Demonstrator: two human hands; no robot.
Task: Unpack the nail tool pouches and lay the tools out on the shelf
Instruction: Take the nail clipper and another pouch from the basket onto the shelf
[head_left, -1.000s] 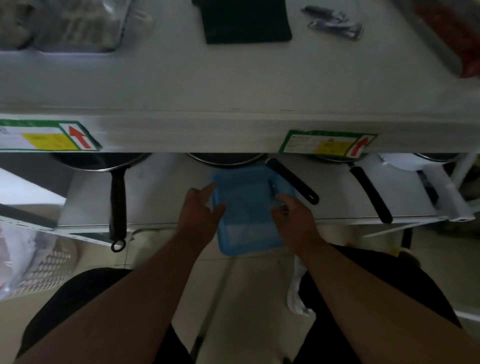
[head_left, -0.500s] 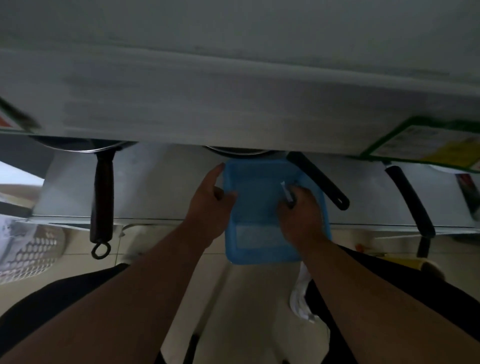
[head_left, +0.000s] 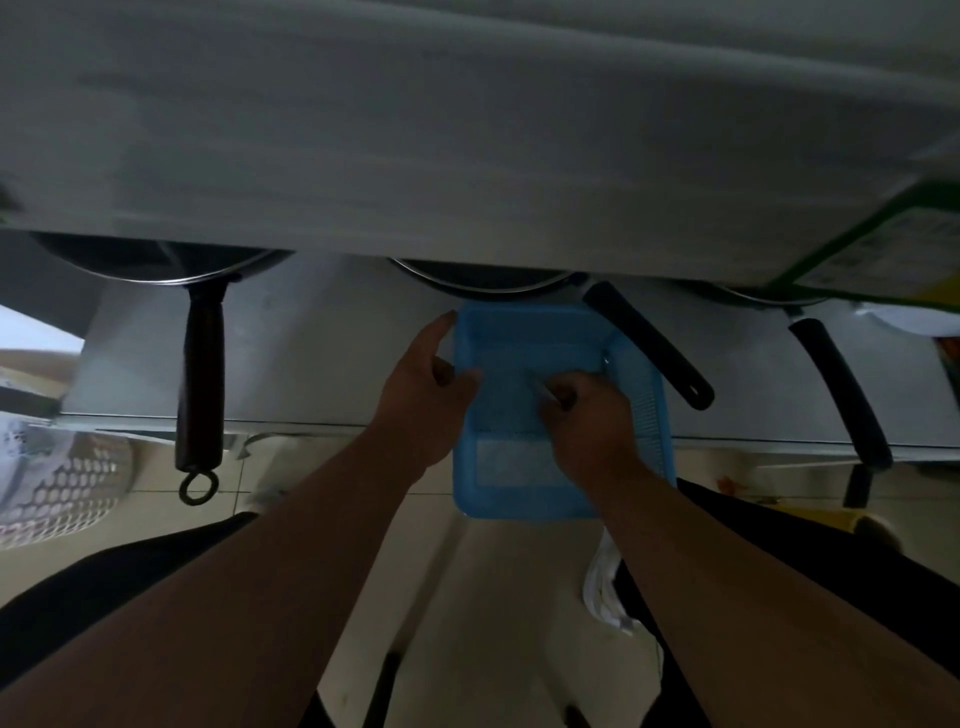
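A blue plastic basket (head_left: 519, 499) sits on the lower shelf (head_left: 311, 364), its near end jutting past the shelf edge. My left hand (head_left: 423, 395) grips the basket's left rim, thumb inside. Inside the basket my right hand (head_left: 587, 415) has its fingers closed on a small metal tool (head_left: 545, 397); only a bit of the tool shows, and a second metal glint (head_left: 605, 359) lies by the right wall. The upper shelf (head_left: 467, 156) fills the top of the view; its top surface is hidden.
Three frying pans sit at the back of the lower shelf, their black handles (head_left: 200, 384) (head_left: 647, 345) (head_left: 836, 389) pointing toward me. A white perforated basket (head_left: 57, 488) is low on the left. A green and yellow label (head_left: 883, 254) hangs on the upper shelf edge.
The view has dropped, so the black pouch and nail clippers on the upper shelf are out of sight. My right hand moved from the basket's right rim into the basket and closed on a tool.
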